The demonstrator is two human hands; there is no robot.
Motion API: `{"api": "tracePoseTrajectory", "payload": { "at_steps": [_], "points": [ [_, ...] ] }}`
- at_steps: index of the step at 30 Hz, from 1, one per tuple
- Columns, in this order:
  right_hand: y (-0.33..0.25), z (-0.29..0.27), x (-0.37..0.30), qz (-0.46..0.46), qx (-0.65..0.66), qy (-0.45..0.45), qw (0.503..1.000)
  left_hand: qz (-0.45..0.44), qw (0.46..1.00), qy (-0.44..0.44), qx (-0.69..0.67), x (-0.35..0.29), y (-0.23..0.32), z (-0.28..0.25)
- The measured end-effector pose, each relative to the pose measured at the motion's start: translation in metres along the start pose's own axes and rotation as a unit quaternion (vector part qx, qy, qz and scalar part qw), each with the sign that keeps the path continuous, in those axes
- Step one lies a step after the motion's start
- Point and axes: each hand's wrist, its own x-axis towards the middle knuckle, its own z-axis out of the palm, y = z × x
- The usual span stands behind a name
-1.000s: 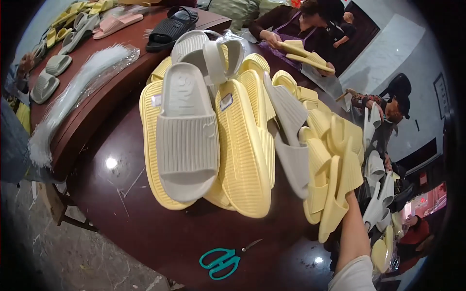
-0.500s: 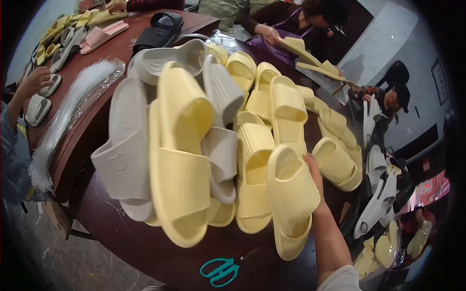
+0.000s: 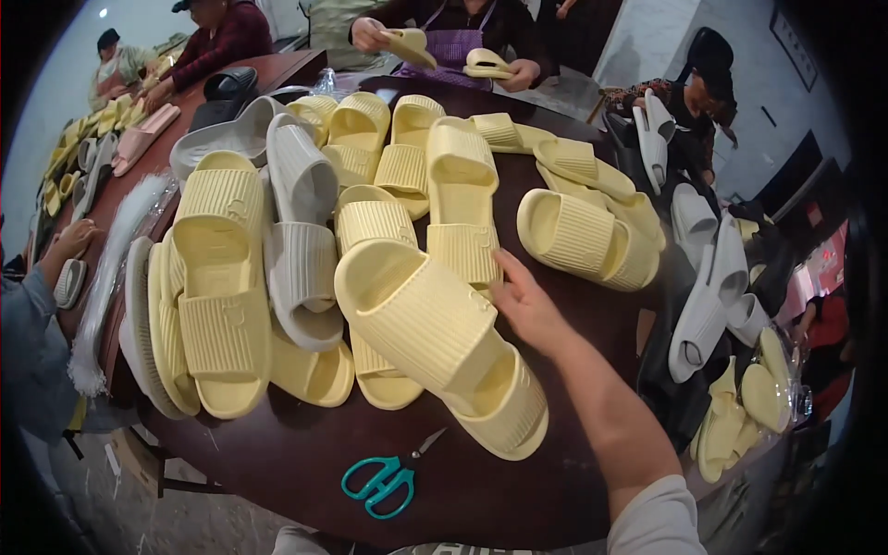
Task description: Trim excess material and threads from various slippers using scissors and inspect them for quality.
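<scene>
Operator: State the condition of both hands.

Technician: The right hand [image 3: 527, 301] has its fingers loosely extended. Its palm side is hidden, so a grasp on the front yellow slipper pair [image 3: 435, 338] cannot be confirmed. The left hand is out of view; its condition cannot be told.

Operator: Locate the front pair.

Technician: It lies left of the right hand and nearer the body, its far right edge close beside the fingers. Its long axis runs diagonally, from far left to near right. The right hand is the nearer one visible.

Operator: Identify adjacent items.

Technician: A second yellow pair [image 3: 462, 250] sits just left of the fingertips; contact is unclear. The teal-handled scissors [image 3: 398, 465] lie on the dark table [image 3: 536, 495], left of the hand and nearer the body.

Operator: Report differences from the half-second-earlier frame.

Technician: There, the front pair points nearly straight away from the body, with the hand at its right side. Now it slants, far end turned left.
</scene>
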Motion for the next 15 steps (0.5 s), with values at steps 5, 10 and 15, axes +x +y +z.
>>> {"api": "tracePoseTrajectory", "payload": {
  "at_steps": [5, 10, 15],
  "points": [
    [-0.025, -0.027, -0.056, 0.109, 0.083, -0.096, 0.986, 0.007, 0.996, 0.085, 0.017, -0.02, 0.001, 0.002],
    [-0.022, -0.022, -0.108, 0.088, -0.053, -0.183, 0.978, -0.058, 0.993, -0.023, 0.104, -0.026, 0.044, -0.031],
    [-0.039, 0.008, -0.138, 0.097, 0.046, -0.181, 0.978, -0.009, 0.966, -0.152, 0.208, -0.038, 0.134, -0.086]
  ]
}}
